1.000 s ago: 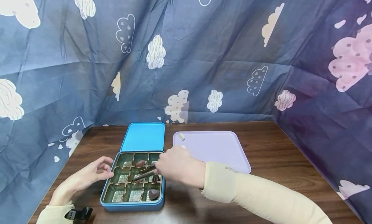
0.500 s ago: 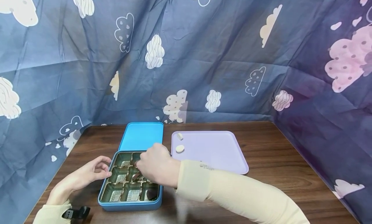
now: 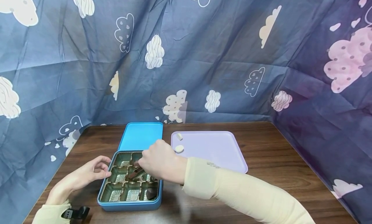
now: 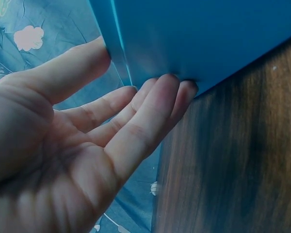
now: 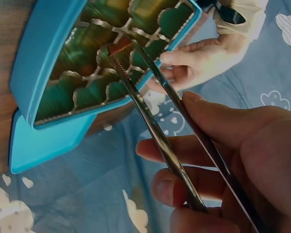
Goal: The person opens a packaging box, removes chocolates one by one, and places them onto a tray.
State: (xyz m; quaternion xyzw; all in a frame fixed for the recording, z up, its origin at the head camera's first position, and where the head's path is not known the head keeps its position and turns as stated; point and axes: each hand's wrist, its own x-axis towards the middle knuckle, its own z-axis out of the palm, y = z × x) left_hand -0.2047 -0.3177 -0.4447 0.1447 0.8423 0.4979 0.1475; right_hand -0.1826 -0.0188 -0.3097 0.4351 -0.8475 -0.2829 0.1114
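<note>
My right hand (image 3: 162,162) holds metal tweezers (image 5: 157,138) over a blue tin (image 3: 129,205). The tips stand on either side of a brown, chocolate-like piece (image 5: 121,47) at the tin's middle compartment. A gold divided insert fills the tin. Another brown piece (image 3: 136,163) sits in the back middle compartment, and a dark chocolate (image 3: 151,193) in the front right one. Part of the right column is hidden behind my right hand. My left hand (image 3: 90,174) rests at the tin's left side, its relaxed fingertips against the wall and the thumb at the rim.
Behind the tin lies its bright blue lid (image 3: 140,133). To the right is a lilac tray (image 3: 212,149), bearing a white oval piece (image 3: 179,148) and a small pale piece (image 3: 179,136). Cloud-patterned cloth (image 3: 186,62) hangs around the wooden table (image 3: 261,146).
My right hand has moved left over the tin with the tweezers, uncovering the white oval piece on the tray. The brown piece now shows at the tweezer tips. My left hand stays at the tin.
</note>
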